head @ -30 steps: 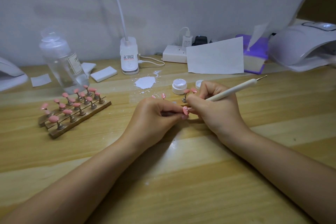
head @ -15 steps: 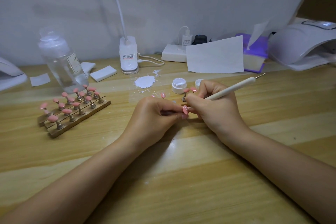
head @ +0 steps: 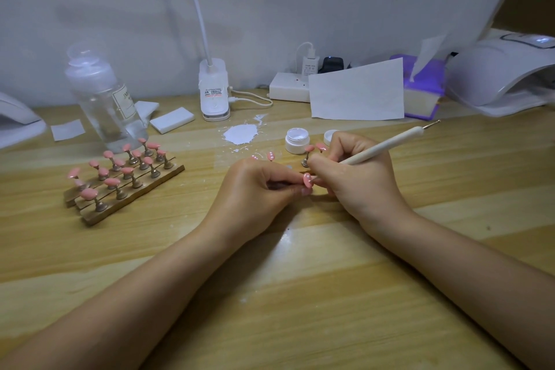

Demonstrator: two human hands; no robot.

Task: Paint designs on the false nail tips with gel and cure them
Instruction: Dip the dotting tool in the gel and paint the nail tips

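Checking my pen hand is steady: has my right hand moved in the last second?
No. The right hand stays just in front of the open gel jar.

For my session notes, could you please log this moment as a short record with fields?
left hand: left hand pinches a stand with the pink nail tip
right hand: right hand grips the dotting pen, its working end hidden at the tip
design: white dots show on the held tip
gel: open white jar, its lid beside it
rack: wooden rack of pink tips, left on the table
lamp: curing lamp at far right
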